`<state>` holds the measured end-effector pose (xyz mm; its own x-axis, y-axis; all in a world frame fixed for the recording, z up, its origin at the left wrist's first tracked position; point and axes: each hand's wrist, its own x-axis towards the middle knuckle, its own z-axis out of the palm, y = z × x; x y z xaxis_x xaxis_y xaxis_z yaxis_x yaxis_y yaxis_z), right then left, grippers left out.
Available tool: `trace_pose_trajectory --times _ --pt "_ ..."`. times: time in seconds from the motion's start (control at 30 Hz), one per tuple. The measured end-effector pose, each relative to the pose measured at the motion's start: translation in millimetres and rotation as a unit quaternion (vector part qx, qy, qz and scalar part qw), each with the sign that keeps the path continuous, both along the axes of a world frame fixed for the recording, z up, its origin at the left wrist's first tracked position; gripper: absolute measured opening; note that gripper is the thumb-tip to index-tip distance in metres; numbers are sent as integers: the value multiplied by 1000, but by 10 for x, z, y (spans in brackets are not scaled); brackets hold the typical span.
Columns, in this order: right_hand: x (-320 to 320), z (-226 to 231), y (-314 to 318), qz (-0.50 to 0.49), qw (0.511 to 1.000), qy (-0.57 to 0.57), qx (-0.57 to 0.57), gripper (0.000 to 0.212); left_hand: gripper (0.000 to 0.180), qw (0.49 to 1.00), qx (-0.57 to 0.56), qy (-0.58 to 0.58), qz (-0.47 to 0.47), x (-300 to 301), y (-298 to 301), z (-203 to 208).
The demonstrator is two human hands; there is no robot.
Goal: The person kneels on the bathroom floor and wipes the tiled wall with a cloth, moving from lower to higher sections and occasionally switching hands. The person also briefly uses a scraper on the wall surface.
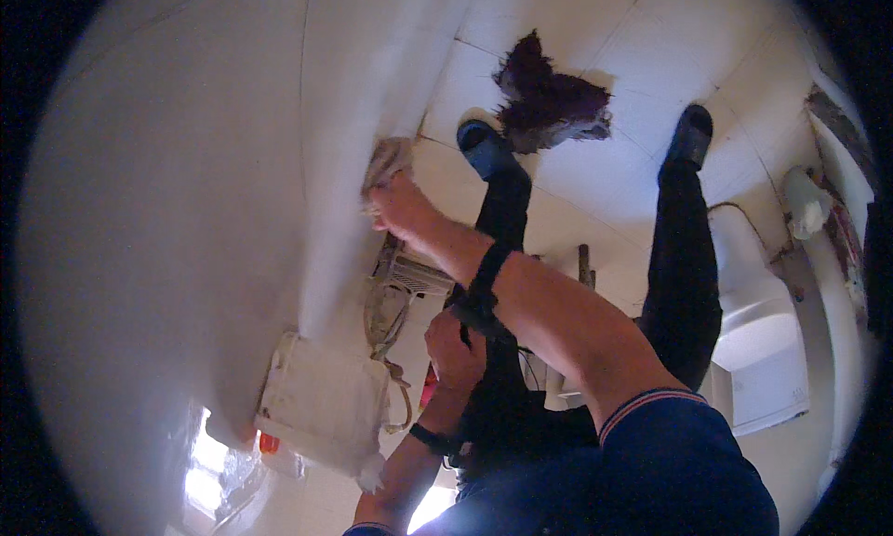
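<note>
My right hand (398,204) reaches out to the pale wall (214,210) on the left. Its fingers are closed on a light brownish cloth (388,156), which lies against the wall's lower part near the floor. Bent in close to my body, my left hand (455,350) is curled up just below the black strap (484,285) on my right wrist. Whatever may be inside its fingers is hidden. A similar black strap (433,440) circles the left wrist.
A dark, shaggy, crumpled cloth (553,99) lies on the pale tiled floor (595,192) beside my shoe (484,148). A white boxy fixture (321,401) stands at the lower left, with a hose (405,401) beside it. Another white fixture (758,327) is on the right.
</note>
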<state>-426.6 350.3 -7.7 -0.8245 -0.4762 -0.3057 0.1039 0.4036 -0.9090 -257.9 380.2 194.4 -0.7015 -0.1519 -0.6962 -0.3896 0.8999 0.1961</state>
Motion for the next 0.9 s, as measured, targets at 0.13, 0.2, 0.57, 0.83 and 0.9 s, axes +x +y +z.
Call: trace_pose_trajectory --times 0.13,0.2,0.57,0.83,0.9 --pt "-231 1110 333 -5 998 -48 -45 33 43 956 125 -14 263 332 39 -119" --pt "-335 1639 449 -144 933 -295 -145 31 45 986 58 -54 145 453 101 -189" --pt "-249 2213 2558 -102 976 -171 -89 22 49 917 202 58 339 -125 1522 466" --pt "451 1735 2993 -38 974 -201 94 27 48 513 509 0 691 -839 1679 -189" --pt "516 1598 2870 -41 990 -117 67 29 47 499 502 -14 707 -757 1582 -337"
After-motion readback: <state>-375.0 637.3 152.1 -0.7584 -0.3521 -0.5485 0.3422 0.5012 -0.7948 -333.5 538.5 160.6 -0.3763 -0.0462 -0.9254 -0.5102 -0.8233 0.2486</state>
